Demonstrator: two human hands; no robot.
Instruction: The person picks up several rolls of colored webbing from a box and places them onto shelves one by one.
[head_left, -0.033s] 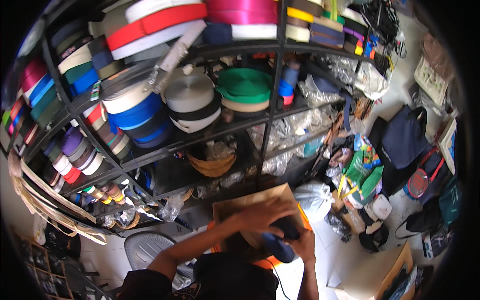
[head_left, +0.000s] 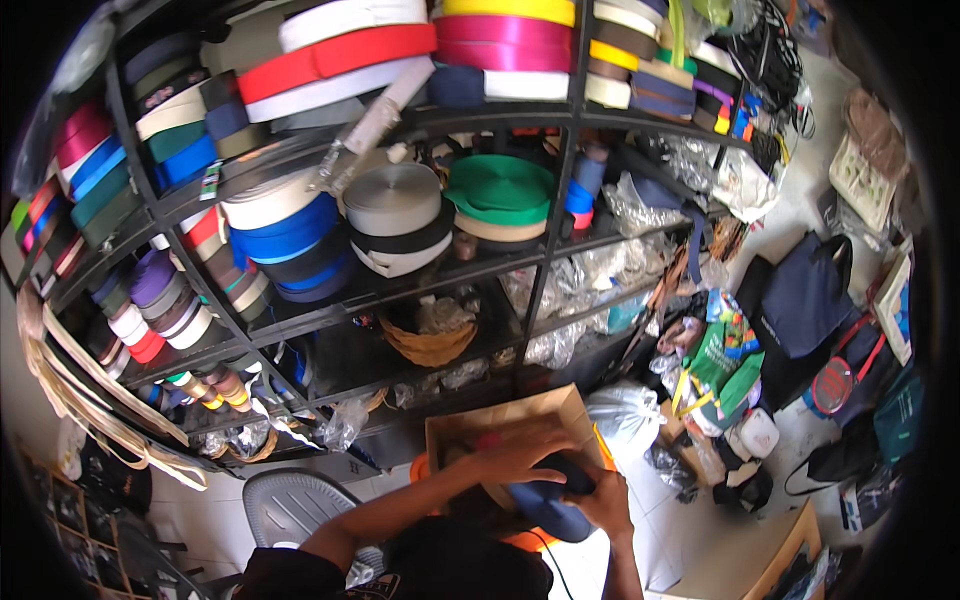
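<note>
A dark navy cloth piece (head_left: 548, 512), rounded like a cap, is held over the near right part of an open cardboard box (head_left: 560, 405). My right hand (head_left: 602, 502) is closed on its right side, the fingers bent round the cloth. Over the box, my left hand (head_left: 515, 457) reaches across from the left with its fingers stretched out. Its thumb side touches the top of the cloth. Inside the box, the contents are dark and partly hidden by my left arm.
Behind the box stands a black shelf (head_left: 480, 118) with rolls of coloured webbing and a wicker basket (head_left: 430, 343). An orange object (head_left: 420, 470) shows under the box. A grey chair (head_left: 290, 500) is at left; a white plastic bag (head_left: 622, 412) and heaped bags (head_left: 805, 300) lie at right.
The view has shifted slightly, so the shelf and box sit lower. My left hand has come down a little toward the navy cloth; my right hand still grips it.
</note>
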